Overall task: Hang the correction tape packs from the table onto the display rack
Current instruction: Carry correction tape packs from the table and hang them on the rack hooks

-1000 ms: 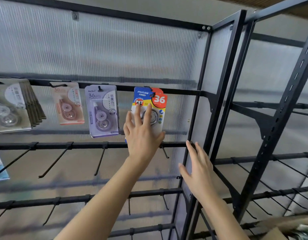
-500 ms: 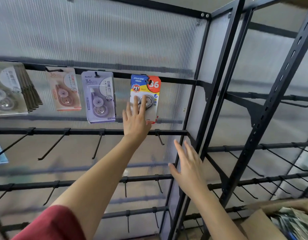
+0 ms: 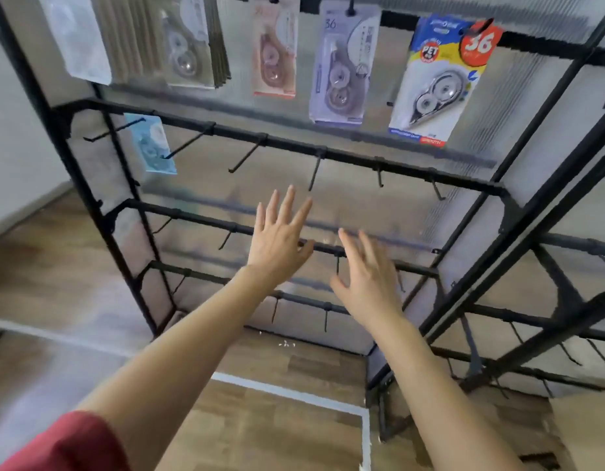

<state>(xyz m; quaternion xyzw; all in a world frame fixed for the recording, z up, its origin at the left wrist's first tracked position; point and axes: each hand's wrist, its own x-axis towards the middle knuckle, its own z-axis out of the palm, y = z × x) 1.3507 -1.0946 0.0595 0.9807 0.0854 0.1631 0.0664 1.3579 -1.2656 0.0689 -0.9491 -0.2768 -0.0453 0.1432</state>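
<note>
Your left hand (image 3: 277, 239) has come off the yellow pack (image 3: 440, 83) and dropped, so the pack now hangs on the rack (image 3: 413, 171), well above your fingertips; that one looks done. Both hands are released, fingers spread and holding nothing, with the right hand (image 3: 369, 283) just beside the left. Bare hooks (image 3: 314, 175) jut out just past your fingertips, so mind them as you pull back.

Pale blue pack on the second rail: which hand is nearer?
Left. The left hand hovers below-right of the pale blue pack; the right hand is farther right and lower.
</note>
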